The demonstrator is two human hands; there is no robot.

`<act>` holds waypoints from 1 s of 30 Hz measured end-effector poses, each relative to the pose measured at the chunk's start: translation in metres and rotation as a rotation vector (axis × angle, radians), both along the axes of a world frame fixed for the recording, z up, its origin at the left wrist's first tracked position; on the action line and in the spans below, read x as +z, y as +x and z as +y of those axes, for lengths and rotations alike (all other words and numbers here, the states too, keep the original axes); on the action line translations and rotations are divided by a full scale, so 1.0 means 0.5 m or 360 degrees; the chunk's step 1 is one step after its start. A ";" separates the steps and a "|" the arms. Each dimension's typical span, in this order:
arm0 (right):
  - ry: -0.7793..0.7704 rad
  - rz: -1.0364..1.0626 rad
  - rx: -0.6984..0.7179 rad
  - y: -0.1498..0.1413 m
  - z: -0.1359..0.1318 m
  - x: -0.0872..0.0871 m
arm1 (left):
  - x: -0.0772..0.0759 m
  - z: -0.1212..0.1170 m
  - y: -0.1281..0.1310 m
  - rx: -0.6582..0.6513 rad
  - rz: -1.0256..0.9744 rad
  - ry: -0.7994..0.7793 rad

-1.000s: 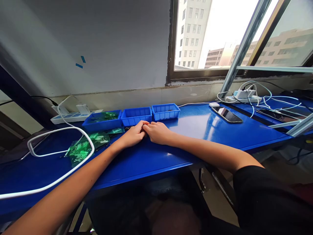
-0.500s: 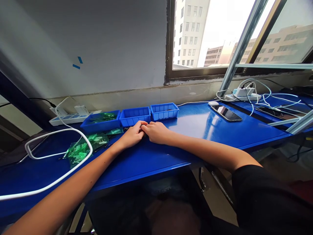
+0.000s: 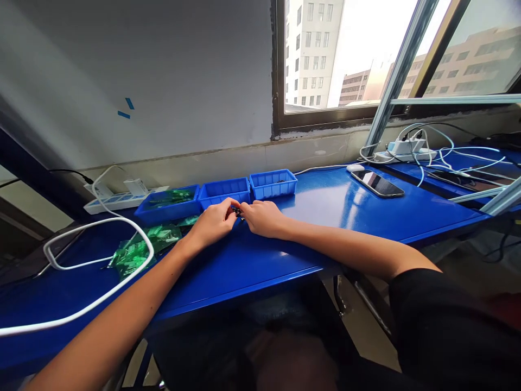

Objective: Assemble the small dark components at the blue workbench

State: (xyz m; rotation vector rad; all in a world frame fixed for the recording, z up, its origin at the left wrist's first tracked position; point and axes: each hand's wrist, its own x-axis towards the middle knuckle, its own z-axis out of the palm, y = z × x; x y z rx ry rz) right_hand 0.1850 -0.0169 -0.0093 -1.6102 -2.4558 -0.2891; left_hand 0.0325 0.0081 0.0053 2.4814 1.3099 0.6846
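Left hand (image 3: 214, 221) and right hand (image 3: 264, 219) both pinch a small dark part (image 3: 238, 212), its shape unclear at this size. The part sits between them, over the blue bench (image 3: 252, 266), near the middle bin (image 3: 224, 188).

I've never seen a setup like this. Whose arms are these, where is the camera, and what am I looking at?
There is no machine: these are a person's bare left hand and right hand. Every picture comes from one camera worn on the head, looking forward and down. The hands are close together over a blue table, with a small dark thing at their fingertips, too small to name. Behind them, three blue bins stand in a row. A green bag lies to the left, and a phone to the right.
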 end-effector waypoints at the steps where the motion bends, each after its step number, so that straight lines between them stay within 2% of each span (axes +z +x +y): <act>1: -0.0012 0.0029 -0.0023 0.000 0.000 0.001 | -0.002 -0.002 0.002 0.0002 0.0061 0.0010; 7: -0.0025 0.0081 -0.0038 0.002 0.000 0.002 | -0.004 0.000 0.003 0.0058 0.0175 0.0026; 18: -0.0016 0.0076 -0.0040 0.001 0.002 0.002 | -0.003 0.000 -0.001 -0.0018 0.0087 0.0069; 30: -0.0092 0.0115 -0.0079 0.005 0.006 0.001 | -0.003 0.000 -0.003 0.0046 0.0095 0.0075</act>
